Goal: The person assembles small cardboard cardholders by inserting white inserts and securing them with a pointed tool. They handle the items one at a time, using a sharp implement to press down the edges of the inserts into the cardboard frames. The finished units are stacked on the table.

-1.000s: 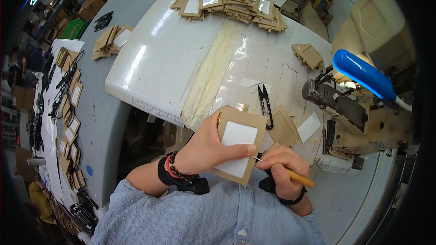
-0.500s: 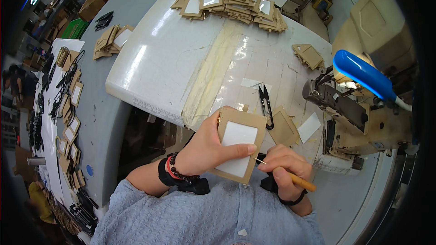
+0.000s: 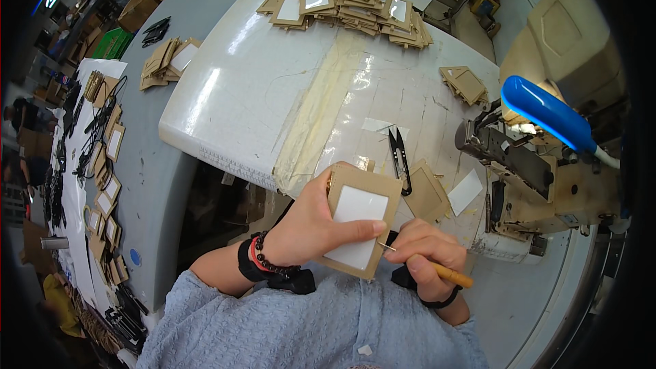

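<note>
My left hand grips a tan card holder with a white window, its thumb lying across the window near the right border. In my right hand is an awl with an orange-yellow handle; its thin metal tip points at the holder's right edge. Whether the tip touches or enters the edge is too small to tell. Just beyond the hands, black thread snips lie on the white table. Beside them are a flat tan panel and a white card.
A heap of tan card holders covers the far table edge, and a smaller stack lies at right. The sewing machine with a blue lamp stands at right. More holders and black cords line the grey table at left.
The awl and my right hand have shifted slightly, with the tip now a little lower along the holder's right edge. The holder has tilted slightly in my left hand.
</note>
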Available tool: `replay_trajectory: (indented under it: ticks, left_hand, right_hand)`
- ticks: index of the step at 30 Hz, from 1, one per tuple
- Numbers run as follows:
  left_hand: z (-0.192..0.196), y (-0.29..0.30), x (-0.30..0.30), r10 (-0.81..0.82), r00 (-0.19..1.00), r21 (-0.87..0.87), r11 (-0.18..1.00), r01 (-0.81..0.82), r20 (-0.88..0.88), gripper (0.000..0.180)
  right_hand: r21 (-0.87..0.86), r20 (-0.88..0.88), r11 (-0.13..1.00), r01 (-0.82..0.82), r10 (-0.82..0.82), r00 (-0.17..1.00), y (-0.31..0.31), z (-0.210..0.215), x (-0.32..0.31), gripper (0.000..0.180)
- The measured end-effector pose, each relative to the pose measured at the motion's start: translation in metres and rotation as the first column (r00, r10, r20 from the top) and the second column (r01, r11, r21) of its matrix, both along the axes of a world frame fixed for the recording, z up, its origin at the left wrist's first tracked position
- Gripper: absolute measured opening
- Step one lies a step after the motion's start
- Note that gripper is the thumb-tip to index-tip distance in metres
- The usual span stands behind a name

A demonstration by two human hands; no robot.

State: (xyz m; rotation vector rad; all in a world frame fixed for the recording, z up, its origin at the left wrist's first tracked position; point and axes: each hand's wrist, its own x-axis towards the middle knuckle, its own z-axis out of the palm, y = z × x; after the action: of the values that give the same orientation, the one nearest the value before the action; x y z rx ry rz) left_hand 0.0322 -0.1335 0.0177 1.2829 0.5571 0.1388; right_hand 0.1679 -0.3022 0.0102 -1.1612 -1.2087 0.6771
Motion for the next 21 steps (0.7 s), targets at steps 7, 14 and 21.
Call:
replay_trajectory:
  ticks: [7, 14, 21]
  left_hand:
    - [0.0016, -0.0001, -0.0001, 0.012, 1.0, -0.003, 1.0, -0.012, -0.004, 0.058]
    - [-0.0012, 0.0004, -0.0009, 0.009, 1.0, 0.007, 1.0, -0.009, -0.008, 0.059]
    - [-0.0003, 0.0001, -0.0003, 0.013, 1.0, -0.002, 1.0, -0.013, -0.003, 0.057]
  right_hand:
    - [-0.014, -0.001, 1.0, 0.0, 0.0, 1.0, 0.001, 0.0024, 0.0, 0.017]
    - [0.008, -0.045, 0.999, 0.045, -0.045, 0.998, -0.0011, -0.0011, -0.0005, 0.017]
    - [0.003, -0.021, 1.0, 0.026, -0.026, 0.999, 0.0, -0.0005, -0.0003, 0.017]
